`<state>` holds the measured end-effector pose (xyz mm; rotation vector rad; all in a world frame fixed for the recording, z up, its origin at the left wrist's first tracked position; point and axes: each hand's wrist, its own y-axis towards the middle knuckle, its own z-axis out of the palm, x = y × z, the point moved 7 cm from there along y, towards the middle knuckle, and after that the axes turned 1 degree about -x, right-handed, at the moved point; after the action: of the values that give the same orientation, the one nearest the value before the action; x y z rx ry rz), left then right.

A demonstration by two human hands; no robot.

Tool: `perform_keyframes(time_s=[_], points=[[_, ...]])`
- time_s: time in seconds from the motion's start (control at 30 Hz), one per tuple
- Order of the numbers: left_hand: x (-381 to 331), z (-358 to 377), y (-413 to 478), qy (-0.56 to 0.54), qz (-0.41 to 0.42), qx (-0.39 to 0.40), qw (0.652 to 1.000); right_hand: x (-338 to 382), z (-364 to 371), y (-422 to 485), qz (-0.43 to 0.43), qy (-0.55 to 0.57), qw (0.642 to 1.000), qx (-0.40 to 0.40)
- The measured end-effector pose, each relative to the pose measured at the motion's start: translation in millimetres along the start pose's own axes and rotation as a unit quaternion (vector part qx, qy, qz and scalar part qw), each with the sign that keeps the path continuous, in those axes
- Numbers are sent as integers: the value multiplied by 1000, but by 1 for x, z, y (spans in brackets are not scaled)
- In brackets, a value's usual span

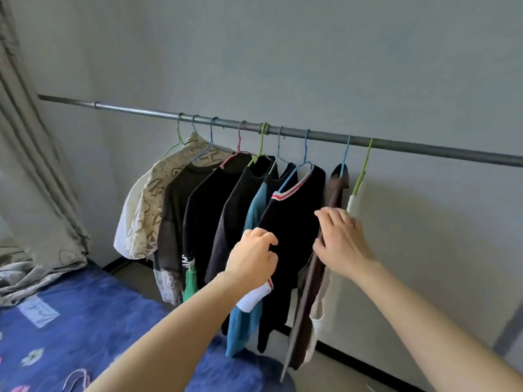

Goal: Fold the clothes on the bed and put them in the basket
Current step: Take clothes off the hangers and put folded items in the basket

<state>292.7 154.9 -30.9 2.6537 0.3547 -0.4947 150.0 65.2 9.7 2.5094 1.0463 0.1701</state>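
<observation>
By our reading, we were at the earliest step: taking the clothes (pixel 198 207) down, with nothing folded and no basket in sight. The bed (pixel 85 321) lay at lower left, and the clothes hung beyond its far edge from a rail (pixel 141 110) along the wall. Our left hand (pixel 253 261) clutched the side of a black top (pixel 297 222), fingers curled into the cloth. Just right of it, our right hand (pixel 342 244) lay on a brown garment (pixel 308 292); we could not tell whether its fingers gripped the cloth or merely pushed it aside. The next move probably called for lifting a hook clear of the rail and carrying that piece over to the bed. Counting from the left, there was one curtain (pixel 34 193), one loose hanger (pixel 77 377) on the bed, nine hangers (pixel 211 137) on the rail, and two hands. The garments overlapped; we made out roughly nine, the last a white garment (pixel 353 205).
</observation>
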Motion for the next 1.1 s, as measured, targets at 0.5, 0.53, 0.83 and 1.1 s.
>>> perform_keyframes(time_s=[0.5, 0.53, 0.83, 1.1], points=[[-179, 82, 176, -72, -25, -37, 996, -260, -37, 183, 42, -92, 992, -72], [-182, 90, 182, -60, -41, -24, 997, -270, -33, 187, 44, -91, 993, -64], [-157, 129, 211, -145, -169, -16, 975, -282, -7, 192, 62, -171, 972, -151], [-159, 91, 209, -134, -146, -68, 978, -283, -4, 195, 37, -164, 963, -209]])
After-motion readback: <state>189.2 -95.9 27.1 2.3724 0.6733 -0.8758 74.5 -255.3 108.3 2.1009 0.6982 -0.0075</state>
